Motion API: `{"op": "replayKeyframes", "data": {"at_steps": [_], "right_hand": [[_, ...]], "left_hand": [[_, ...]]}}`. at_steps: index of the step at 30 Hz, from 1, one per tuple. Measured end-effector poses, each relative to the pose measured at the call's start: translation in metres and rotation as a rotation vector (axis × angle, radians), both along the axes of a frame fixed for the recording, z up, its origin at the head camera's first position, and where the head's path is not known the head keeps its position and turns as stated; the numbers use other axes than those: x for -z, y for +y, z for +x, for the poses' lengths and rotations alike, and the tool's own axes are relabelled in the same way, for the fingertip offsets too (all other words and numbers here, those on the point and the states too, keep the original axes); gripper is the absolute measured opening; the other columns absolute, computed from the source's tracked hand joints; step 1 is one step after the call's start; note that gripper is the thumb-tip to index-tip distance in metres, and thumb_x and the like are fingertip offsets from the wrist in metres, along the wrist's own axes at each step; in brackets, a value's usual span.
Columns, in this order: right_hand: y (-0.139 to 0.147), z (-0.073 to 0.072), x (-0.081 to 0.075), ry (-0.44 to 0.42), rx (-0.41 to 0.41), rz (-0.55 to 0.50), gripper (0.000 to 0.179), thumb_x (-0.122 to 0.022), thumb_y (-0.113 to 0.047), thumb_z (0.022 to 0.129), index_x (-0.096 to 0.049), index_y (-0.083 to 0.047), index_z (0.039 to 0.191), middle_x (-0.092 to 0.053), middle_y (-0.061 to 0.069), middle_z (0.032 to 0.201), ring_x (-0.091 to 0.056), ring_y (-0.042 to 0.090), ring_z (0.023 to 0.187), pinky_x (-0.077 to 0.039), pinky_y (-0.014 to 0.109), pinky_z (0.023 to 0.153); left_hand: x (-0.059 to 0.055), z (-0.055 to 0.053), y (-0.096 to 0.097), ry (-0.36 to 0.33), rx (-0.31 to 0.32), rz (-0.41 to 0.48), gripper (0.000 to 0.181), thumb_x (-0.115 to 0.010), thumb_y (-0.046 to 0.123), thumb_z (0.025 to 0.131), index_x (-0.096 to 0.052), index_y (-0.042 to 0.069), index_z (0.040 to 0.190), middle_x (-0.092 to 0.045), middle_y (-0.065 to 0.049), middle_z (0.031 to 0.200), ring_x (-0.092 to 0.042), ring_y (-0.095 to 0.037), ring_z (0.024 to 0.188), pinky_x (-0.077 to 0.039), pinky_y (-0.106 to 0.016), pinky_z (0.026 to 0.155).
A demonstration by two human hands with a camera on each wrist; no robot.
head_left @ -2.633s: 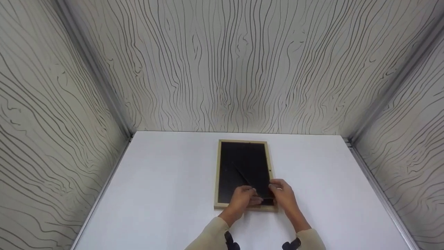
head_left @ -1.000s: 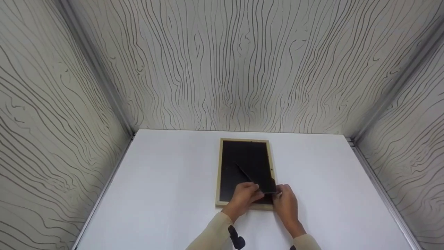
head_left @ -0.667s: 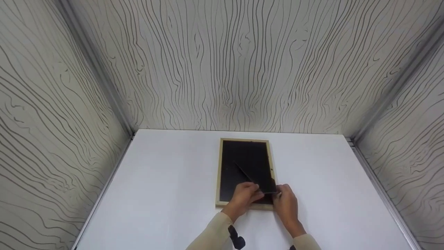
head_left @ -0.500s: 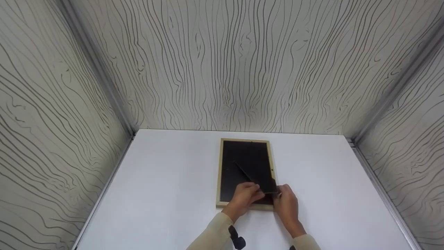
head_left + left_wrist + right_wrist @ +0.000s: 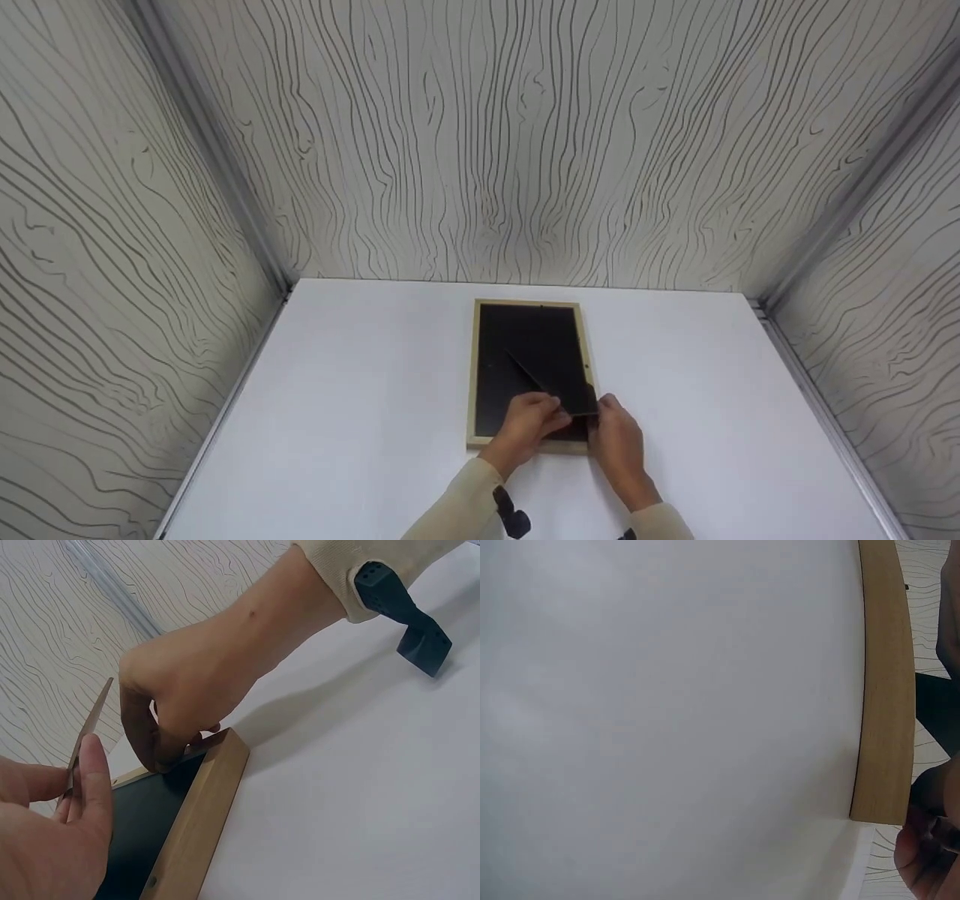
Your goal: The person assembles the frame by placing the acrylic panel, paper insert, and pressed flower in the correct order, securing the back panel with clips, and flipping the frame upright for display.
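Observation:
A wooden frame (image 5: 474, 375) with a black inner panel (image 5: 517, 326) lies on the white table. My left hand (image 5: 525, 429) pinches the free edge of a thin black flap (image 5: 576, 390), which slants up from the panel; its narrow edge shows in the left wrist view. My right hand (image 5: 621, 442) is at the lower right corner. The left wrist view shows this right hand (image 5: 184, 682) with fingers curled over the wooden rail (image 5: 206, 825), tips down by the black surface. A side rail (image 5: 889, 690) and a dark triangle of flap (image 5: 935, 701) show in the right wrist view.
The white table (image 5: 360, 397) spreads around the frame. Wood-grain patterned walls (image 5: 480, 150) stand behind and at both sides, with metal posts (image 5: 202, 135) in the corners. A dark strap piece (image 5: 405, 615) sits at the right sleeve.
Since the oldest frame, the flap's near edge has risen and the right hand has shifted lower around the frame's corner. Lately its fingers moved slightly at the flap's corner; the left hand stayed put.

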State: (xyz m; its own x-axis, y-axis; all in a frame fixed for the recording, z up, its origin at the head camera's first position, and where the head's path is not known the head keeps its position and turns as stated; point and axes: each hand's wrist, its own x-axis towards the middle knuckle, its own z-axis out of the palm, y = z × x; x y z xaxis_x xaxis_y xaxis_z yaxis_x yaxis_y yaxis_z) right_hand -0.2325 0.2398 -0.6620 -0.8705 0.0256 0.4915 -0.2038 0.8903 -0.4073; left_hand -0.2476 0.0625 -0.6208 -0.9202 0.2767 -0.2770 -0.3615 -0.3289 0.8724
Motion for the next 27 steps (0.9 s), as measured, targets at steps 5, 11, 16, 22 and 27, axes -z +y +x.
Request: {"op": "replayKeyframes", "data": {"at_steps": [5,11,16,22,27], "right_hand": [[0.0003,-0.0008,-0.0031,0.009,-0.03,0.086,0.019,-0.075,0.018,0.08,-0.071,0.003,0.091,-0.064,0.009,0.083,-0.065,0.023,0.071,-0.058,0.043,0.064],[0.0005,-0.0009,-0.0018,0.049,-0.042,0.162,0.019,-0.076,0.016,0.082,-0.071,0.005,0.097,-0.064,0.012,0.081,-0.067,0.027,0.073,-0.06,0.043,0.064],[0.0002,-0.0008,-0.0001,0.07,-0.028,0.2,0.016,-0.076,0.014,0.082,-0.069,0.005,0.093,-0.062,0.013,0.077,-0.065,0.028,0.068,-0.059,0.043,0.06],[-0.0012,-0.0024,-0.0009,0.071,-0.039,0.219,0.016,-0.076,0.013,0.08,-0.068,0.004,0.092,-0.061,0.013,0.076,-0.062,0.028,0.068,-0.057,0.045,0.058],[-0.0019,-0.0036,-0.0037,0.031,-0.037,0.182,0.018,-0.076,0.013,0.08,-0.069,0.004,0.094,-0.061,0.012,0.078,-0.062,0.027,0.07,-0.057,0.045,0.061]], "left_hand": [[-0.0018,0.0,-0.0003,-0.006,-0.005,-0.014,0.021,-0.061,0.005,0.105,-0.063,-0.01,0.12,-0.068,-0.018,0.11,-0.074,-0.02,0.097,-0.062,-0.035,0.096],[-0.004,0.0004,-0.0006,-0.014,-0.014,-0.019,0.029,-0.061,0.006,0.106,-0.06,-0.011,0.129,-0.067,-0.024,0.119,-0.074,-0.02,0.099,-0.061,-0.035,0.097],[-0.0046,-0.0008,0.0016,-0.017,-0.027,-0.02,0.017,-0.062,0.005,0.104,-0.065,-0.008,0.115,-0.069,-0.015,0.104,-0.076,-0.019,0.094,-0.063,-0.036,0.095],[-0.0053,-0.0011,0.0025,-0.023,-0.034,-0.016,0.017,-0.061,0.005,0.104,-0.064,-0.008,0.115,-0.069,-0.012,0.102,-0.076,-0.018,0.092,-0.063,-0.034,0.093],[-0.0064,-0.0019,0.0021,-0.022,-0.03,-0.003,0.014,-0.061,0.004,0.104,-0.065,-0.006,0.112,-0.069,-0.013,0.103,-0.075,-0.017,0.092,-0.063,-0.034,0.093]]}}
